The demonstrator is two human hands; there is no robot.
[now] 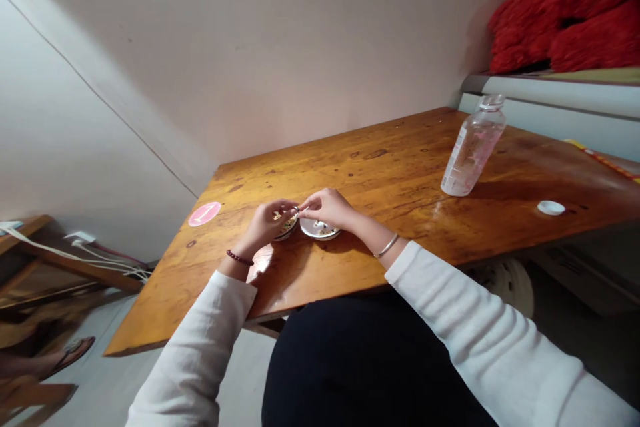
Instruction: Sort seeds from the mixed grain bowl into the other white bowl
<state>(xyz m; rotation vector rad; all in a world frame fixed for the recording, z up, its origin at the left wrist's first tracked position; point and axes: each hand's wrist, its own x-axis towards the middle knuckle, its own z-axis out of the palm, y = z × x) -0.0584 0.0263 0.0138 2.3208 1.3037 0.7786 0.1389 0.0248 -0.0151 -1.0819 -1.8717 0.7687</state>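
Left hand [265,227] and right hand [327,208] coming together, fingertips meeting just above two dishes, whatever lies between them too small to tell. Small bowl [286,230] sitting under the left fingers, just beside a white saucer [320,230] with scraps lying under the right hand. Beaded bracelet [239,257] circling the left wrist, silver bangle [387,245] circling the right. Wooden table [400,167] spreading beneath both hands, pink round sticker [204,213] lying left of them, clear plastic bottle [473,147] standing well right, white cap [551,207] lying farther right, red fabric [560,20] heaping high beyond.
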